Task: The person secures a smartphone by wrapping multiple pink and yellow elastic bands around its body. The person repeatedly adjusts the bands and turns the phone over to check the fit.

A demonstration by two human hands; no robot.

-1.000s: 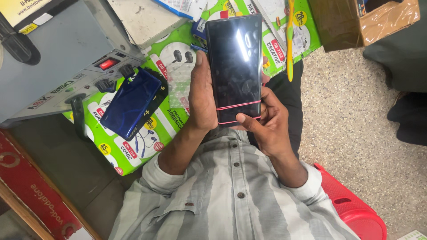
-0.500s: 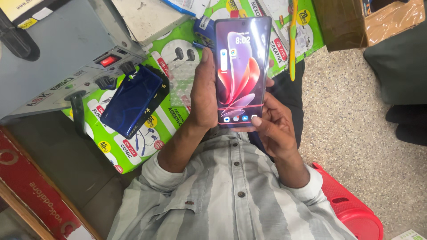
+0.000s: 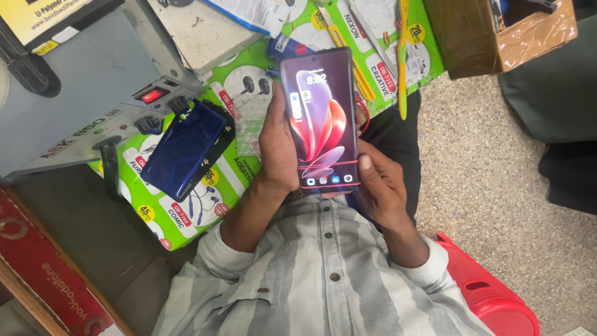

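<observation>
A smartphone (image 3: pixel 321 118) with a lit screen showing red and white wallpaper is held upright in front of me. My left hand (image 3: pixel 277 149) wraps its left edge from behind. My right hand (image 3: pixel 379 186) supports the lower right corner, thumb resting on the screen's bottom right. A horizontal red line crosses the lower screen. A second phone with a glossy blue back (image 3: pixel 183 148) lies face down on green printed sheets (image 3: pixel 186 211) to the left of my left hand.
A grey metal unit (image 3: pixel 81 93) with a red switch and knobs stands at the upper left. A cardboard box (image 3: pixel 497 34) sits at the upper right. A yellow tool (image 3: pixel 403 56) lies above the phone. A red plastic stool (image 3: pixel 491 292) shows at the lower right.
The phone's screen went from dark to lit. My right thumb has slid onto the lower right of the screen. The phone has shifted slightly lower toward me.
</observation>
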